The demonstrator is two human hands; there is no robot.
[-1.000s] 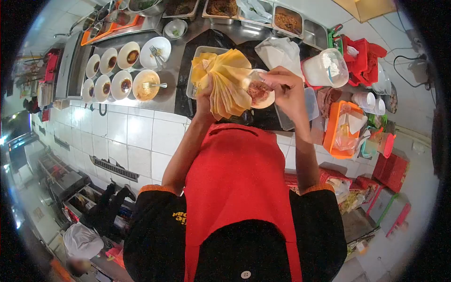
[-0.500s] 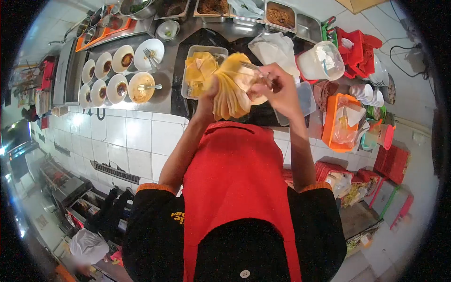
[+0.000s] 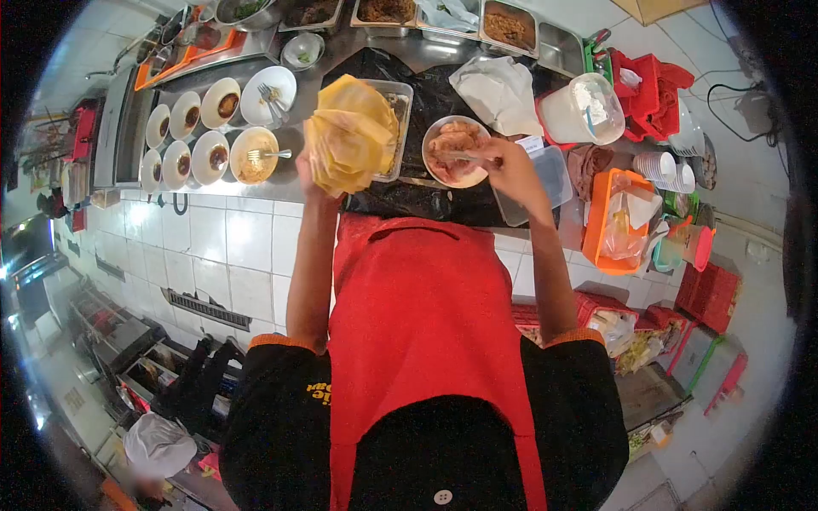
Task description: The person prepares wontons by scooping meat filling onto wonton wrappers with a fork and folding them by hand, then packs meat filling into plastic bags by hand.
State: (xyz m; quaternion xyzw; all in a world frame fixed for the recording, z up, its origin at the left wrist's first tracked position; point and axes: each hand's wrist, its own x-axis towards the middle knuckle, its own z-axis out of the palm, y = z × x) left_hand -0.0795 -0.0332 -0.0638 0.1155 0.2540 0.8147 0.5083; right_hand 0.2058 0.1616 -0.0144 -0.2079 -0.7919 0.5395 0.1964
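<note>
A fanned bunch of thin yellow dough wrappers (image 3: 351,136) rests in my left hand (image 3: 313,180), whose fingers are mostly hidden behind it. The bunch is blurred and covers much of a rectangular metal tray (image 3: 402,115). My right hand (image 3: 516,175) is closed on the handle of a flat metal utensil (image 3: 464,156); whether it is a knife or a spreader I cannot tell. Its blade lies over pinkish minced filling (image 3: 452,140) in a round bowl (image 3: 467,181). The bowl stands on black plastic sheeting (image 3: 400,203) in front of me.
Several bowls with dark sauce (image 3: 209,159) and a plate with forks (image 3: 268,98) stand on the left. Metal food pans (image 3: 509,30) line the back. On the right are a tub of white powder (image 3: 584,109), a clear lid (image 3: 552,179) and an orange basket (image 3: 603,223).
My left hand has carried the wrappers leftward and turned them. My right hand has moved down from the wrappers to the filling bowl, which is now uncovered to view.
</note>
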